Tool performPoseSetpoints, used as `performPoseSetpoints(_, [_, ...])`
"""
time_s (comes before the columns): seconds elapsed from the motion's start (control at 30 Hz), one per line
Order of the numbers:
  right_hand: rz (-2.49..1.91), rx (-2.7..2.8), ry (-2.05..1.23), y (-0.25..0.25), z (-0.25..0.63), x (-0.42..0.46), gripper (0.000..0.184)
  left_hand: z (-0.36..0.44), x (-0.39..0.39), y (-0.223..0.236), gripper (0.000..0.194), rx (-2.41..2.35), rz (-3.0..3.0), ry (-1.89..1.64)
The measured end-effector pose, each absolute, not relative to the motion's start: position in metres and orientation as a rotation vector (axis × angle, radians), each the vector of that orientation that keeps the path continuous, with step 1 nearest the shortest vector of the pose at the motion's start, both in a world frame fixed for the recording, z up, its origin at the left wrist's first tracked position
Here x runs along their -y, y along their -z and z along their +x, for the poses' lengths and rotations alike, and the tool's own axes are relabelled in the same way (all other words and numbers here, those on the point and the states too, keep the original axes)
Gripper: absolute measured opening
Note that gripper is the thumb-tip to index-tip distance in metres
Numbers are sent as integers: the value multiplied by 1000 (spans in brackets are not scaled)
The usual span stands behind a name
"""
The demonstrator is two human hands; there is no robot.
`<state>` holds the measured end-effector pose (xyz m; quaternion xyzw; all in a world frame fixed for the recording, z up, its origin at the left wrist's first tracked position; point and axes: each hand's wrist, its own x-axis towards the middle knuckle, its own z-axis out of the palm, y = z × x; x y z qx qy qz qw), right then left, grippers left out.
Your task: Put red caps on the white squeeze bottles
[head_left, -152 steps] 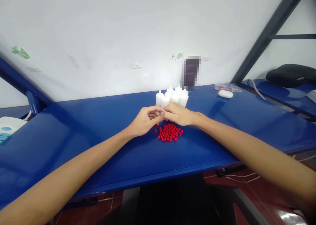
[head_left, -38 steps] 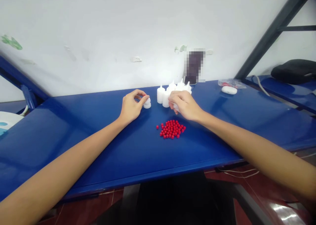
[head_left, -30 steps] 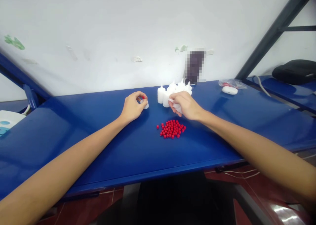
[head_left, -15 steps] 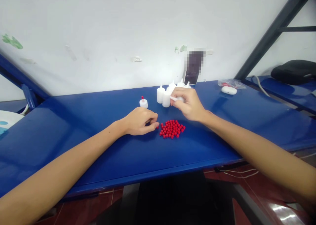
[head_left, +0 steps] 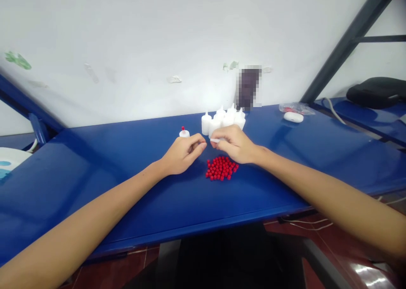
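My right hand (head_left: 236, 144) is closed around a white nozzle bottle (head_left: 215, 140) lying sideways, its tip pointing left; the fingers hide most of its body. Facing that tip, my left hand (head_left: 185, 153) is pinched. A red cap lay at its fingertips a moment ago and no longer shows on the table there; the fingers now hide what they hold. Behind my left hand stands a white bottle (head_left: 184, 133) with a red cap (head_left: 183, 128) on its nozzle. Several uncapped white bottles (head_left: 206, 124) stand grouped behind my right hand. Loose red caps (head_left: 221, 168) lie in a pile below both hands.
A blue table (head_left: 152, 213) runs along a white wall (head_left: 127, 35). A blurred-out phone (head_left: 248, 88) leans on the wall behind the bottles. To the right lie a small white case (head_left: 293, 117) and a clear bag (head_left: 298, 108) with red pieces. A dark metal post (head_left: 345, 48) rises beyond.
My left hand has lifted off the table beside the cap pile, moving up and slightly right. My right hand has brought the bottle down and left, so the hands nearly meet.
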<state>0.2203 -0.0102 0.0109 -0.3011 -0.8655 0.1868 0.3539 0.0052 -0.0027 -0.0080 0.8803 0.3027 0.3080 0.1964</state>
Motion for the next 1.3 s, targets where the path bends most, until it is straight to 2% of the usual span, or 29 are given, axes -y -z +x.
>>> performPoseSetpoints(0.1, [-771, 2297, -418, -11, 220, 10, 21, 10, 9, 8, 21, -839, 2493, -1013])
performPoseSetpoints(0.27, [-700, 2322, -458, -13, 223, 11, 17, 19, 22, 5, 20, -851, 2491, -1012])
performPoseSetpoints(0.47, [-681, 2287, -485, -10, 224, 10, 29, 18, 23, 6, 23, -924, 2724, -955])
performPoseSetpoints(0.67, [-805, 2258, -541, -11, 217, 13, 39, 16, 21, 11, 17, -892, 2714, -944])
performPoseSetpoints(1.3, [-879, 2276, -331, -8, 212, 15, 35, 15, 14, 13, 19, -851, 2705, -1015])
